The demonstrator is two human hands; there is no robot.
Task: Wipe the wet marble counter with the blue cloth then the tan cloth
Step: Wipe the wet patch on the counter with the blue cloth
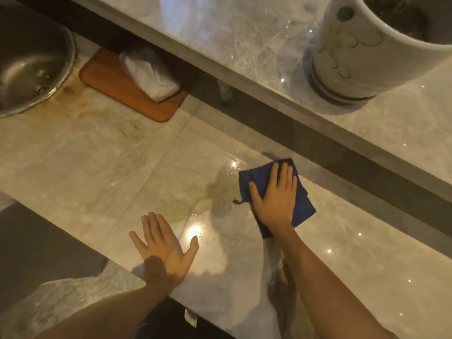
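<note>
Right hand (pixel 275 196) flat, pinning blue cloth (pixel 303 204); left hand (pixel 164 250) open, empty; may push puddle (pixel 195 204) off marble counter (pixel 73 162) edge, or streak it

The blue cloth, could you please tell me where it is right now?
In the head view, the blue cloth lies flat on the marble counter, right of centre, under the right hand.

Right hand (pixel 275 196) flat on folded blue cloth (pixel 303 204), which lies on polished marble counter (pixel 97 167) near its back edge; left hand (pixel 163 250) flat on counter, nearer and to the left. Round steel bowl (pixel 31 62) far left, rectangular wooden board (pixel 127 94) right of it with white folded cloth (pixel 149 74) on it. White ceramic pot (pixel 362 52) on raised marble ledge (pixel 244 33) behind the counter, far right.
</note>
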